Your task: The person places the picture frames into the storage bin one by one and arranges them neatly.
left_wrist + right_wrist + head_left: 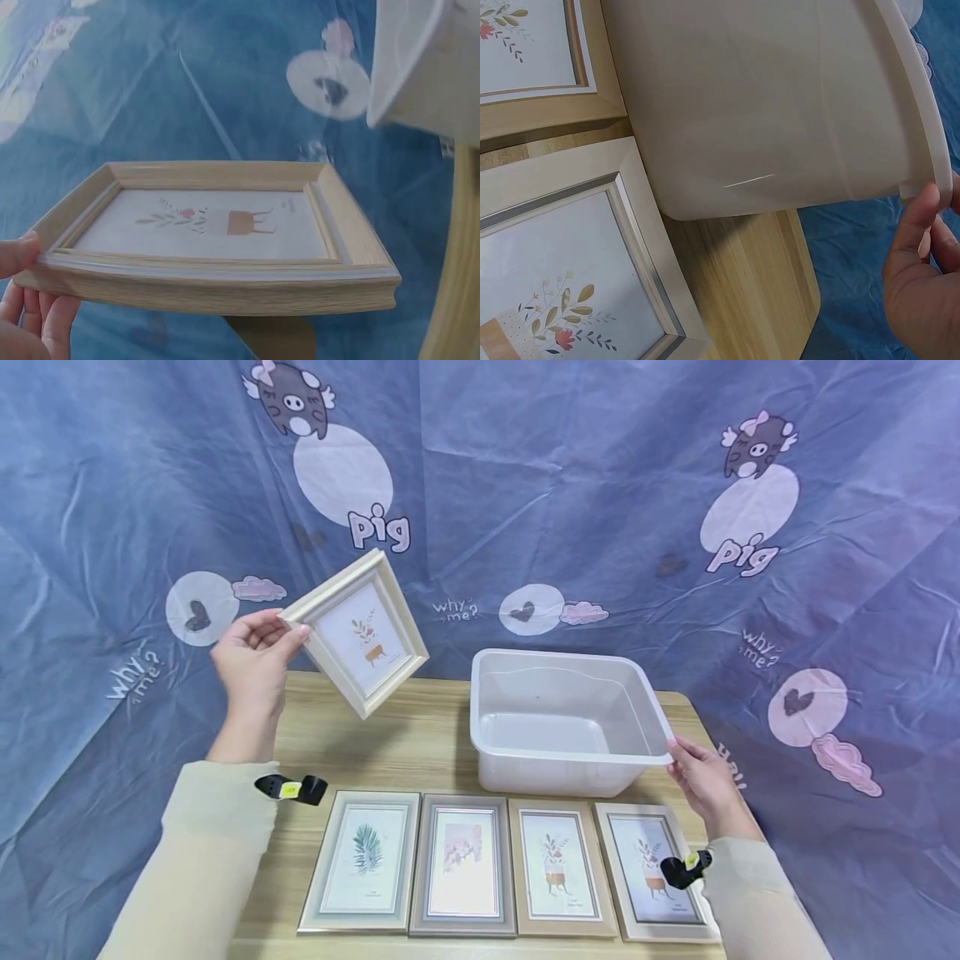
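Observation:
My left hand pinches the corner of a pale cream picture frame with a potted-plant print, held tilted in the air above the table's back left. In the left wrist view the thumb lies on the front of the frame and the fingers go behind it. My right hand pinches the front right rim corner of a white plastic tub. The right wrist view shows the thumb against the rim of the tub. Inside, the tub shows only its bare floor.
Along the table's front lie a frame with a green leaf print, one with a pink print, and two with potted-plant prints, a tan frame and a whitish frame. The wooden table backs onto a blue printed cloth.

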Motion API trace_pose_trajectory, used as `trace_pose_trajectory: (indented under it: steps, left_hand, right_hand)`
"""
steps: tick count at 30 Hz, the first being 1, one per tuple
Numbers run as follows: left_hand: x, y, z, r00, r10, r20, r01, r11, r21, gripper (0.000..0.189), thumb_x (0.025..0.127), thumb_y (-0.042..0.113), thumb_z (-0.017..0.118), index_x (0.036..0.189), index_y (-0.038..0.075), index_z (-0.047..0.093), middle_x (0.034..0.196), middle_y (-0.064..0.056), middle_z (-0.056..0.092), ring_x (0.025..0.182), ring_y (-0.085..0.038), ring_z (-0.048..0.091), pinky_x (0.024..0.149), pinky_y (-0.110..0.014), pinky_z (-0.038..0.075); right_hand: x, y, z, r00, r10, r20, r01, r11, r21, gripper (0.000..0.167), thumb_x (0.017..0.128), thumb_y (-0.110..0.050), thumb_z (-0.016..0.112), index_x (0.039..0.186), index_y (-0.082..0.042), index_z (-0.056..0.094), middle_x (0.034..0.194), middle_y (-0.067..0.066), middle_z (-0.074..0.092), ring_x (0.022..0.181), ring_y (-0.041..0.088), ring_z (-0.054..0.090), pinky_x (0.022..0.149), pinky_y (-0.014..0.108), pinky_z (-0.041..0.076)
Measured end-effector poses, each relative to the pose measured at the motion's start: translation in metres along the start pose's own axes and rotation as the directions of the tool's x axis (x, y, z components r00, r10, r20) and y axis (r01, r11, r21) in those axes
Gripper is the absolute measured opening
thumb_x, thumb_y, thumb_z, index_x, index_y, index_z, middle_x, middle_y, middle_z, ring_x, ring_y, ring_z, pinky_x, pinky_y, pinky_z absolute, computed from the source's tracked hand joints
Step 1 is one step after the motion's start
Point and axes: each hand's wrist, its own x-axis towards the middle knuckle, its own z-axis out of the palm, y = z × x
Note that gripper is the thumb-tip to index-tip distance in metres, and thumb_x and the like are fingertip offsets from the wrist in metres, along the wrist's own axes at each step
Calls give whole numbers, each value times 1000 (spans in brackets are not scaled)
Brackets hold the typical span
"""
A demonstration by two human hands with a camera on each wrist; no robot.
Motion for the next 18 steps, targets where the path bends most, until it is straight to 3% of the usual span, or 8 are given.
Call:
trace_pose_trajectory:
  steps: [12, 18]
  left_hand:
    - [-22, 1, 62, 990, 89, 112, -105, 983, 153, 30, 69, -12, 77, 96, -4, 66, 82, -3, 64, 75, -15, 61, 72, -21, 55]
    - [-34, 0, 91, 980, 122, 160, -143, 981, 128, 33, 69, -12, 77, 99, -8, 65, 83, -3, 64, 76, -15, 61, 73, -25, 56]
  right_hand:
    - [1, -1, 0, 1000, 6, 0, -6, 1000, 3, 26, 95, -11, 58, 81, -29, 69, 85, -8, 58, 67, 3, 51, 62, 11, 49]
    - [1, -1, -1, 1000, 5, 6, -5, 1000, 4, 23, 94, -11, 59, 82, -29, 68, 85, -7, 58, 67, 3, 52, 63, 11, 49]
